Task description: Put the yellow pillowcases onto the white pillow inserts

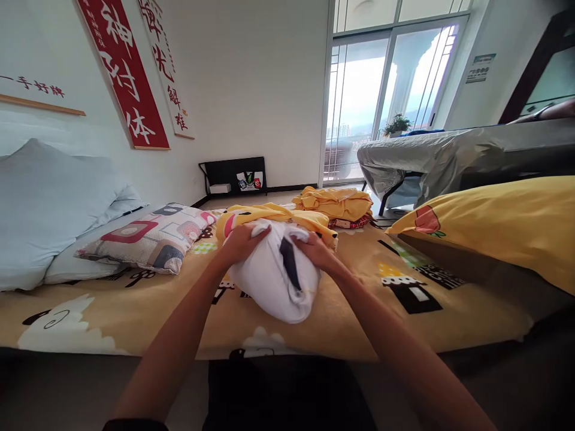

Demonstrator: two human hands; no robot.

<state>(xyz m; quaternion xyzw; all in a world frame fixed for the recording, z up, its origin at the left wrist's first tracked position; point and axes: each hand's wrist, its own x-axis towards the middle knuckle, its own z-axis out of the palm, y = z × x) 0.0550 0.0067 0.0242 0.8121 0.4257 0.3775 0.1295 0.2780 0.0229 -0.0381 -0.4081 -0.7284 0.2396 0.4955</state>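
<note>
A bulging white cloth bundle [269, 281], with a dark patch in its folds, rests at the middle of the bed. My left hand [245, 242] is closed on its upper left edge. On the upper right edge, my right hand [317, 248] pinches the cloth beside the dark patch. Whether the white cloth is a pillow or a turned-out cover I cannot tell. Touching its far side lies yellow printed fabric [274, 211] with pink and black details. Parts of my fingers are hidden in the folds.
A patterned cushion [148, 236] and pale pillows [58, 203] lie left on the printed bedsheet [171, 317]. Folded yellow cloth [335, 203] lies beyond. A yellow pillow [498, 215] is at right. Behind it stands a plastic-covered table [449, 149]; a low black rack [233, 176] stands by the wall.
</note>
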